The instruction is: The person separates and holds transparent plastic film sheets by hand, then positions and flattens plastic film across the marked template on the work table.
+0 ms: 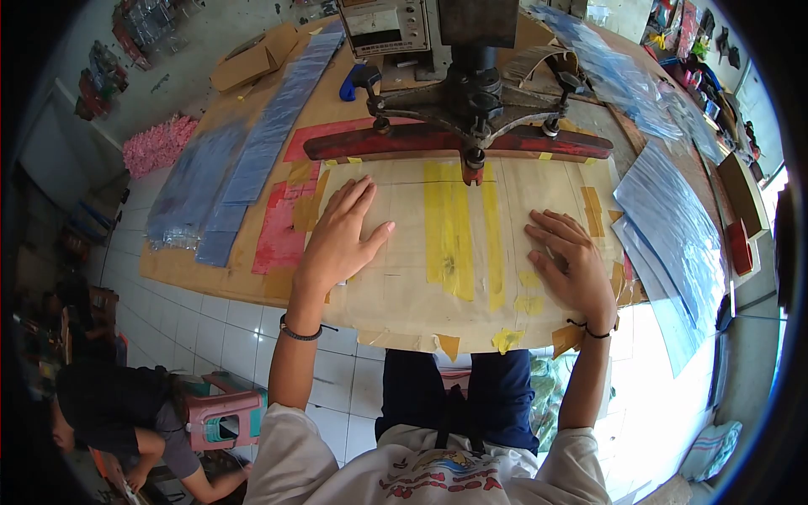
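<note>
My left hand (pixel 341 231) lies flat on the left part of a beige board (pixel 387 295), thumb spread away from the fingers. On the board's right part rests my right hand (pixel 574 263), fingers stretched and a little apart. A thin clear film seems to cover the board, though its edges are hard to make out. Yellow tape strips (pixel 448 240) run down the middle between my hands, and brown tape patches sit along the edges. Just beyond my fingertips, a long dark red press bar (pixel 379 143) hangs from a black metal bracket (pixel 475 97) over the board's far edge.
Stacks of bluish clear plastic sheets lie at the left (pixel 282 109) and right (pixel 673 227) of the wooden table. A control box (pixel 383 29) and an open cardboard box (pixel 252 59) stand at the back. Another person (pixel 126 412) is low at the left by a pink stool (pixel 223 412).
</note>
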Available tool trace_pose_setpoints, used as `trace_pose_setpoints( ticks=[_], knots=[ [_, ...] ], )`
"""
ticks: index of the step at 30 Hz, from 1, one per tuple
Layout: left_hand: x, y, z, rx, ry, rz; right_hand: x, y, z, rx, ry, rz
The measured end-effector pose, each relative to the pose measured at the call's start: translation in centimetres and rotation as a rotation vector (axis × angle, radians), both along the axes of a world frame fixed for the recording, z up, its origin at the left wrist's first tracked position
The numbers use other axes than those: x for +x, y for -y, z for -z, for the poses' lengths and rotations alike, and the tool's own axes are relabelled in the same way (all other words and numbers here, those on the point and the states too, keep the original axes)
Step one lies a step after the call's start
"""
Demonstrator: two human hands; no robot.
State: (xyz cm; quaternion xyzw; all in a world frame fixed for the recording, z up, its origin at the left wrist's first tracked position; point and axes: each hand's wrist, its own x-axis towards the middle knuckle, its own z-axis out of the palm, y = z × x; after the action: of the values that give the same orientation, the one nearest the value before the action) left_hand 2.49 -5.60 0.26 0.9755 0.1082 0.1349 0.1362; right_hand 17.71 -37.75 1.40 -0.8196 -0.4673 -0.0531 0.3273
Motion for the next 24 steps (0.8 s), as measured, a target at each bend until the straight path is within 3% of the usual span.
trace_pose_setpoints(
  ticks=[24],
  knots=[
    [-0.02,-0.18,0.49,0.009,0.013,-0.008,0.15,-0.06,0.22,-0.014,0.008,0.002]
  ],
)
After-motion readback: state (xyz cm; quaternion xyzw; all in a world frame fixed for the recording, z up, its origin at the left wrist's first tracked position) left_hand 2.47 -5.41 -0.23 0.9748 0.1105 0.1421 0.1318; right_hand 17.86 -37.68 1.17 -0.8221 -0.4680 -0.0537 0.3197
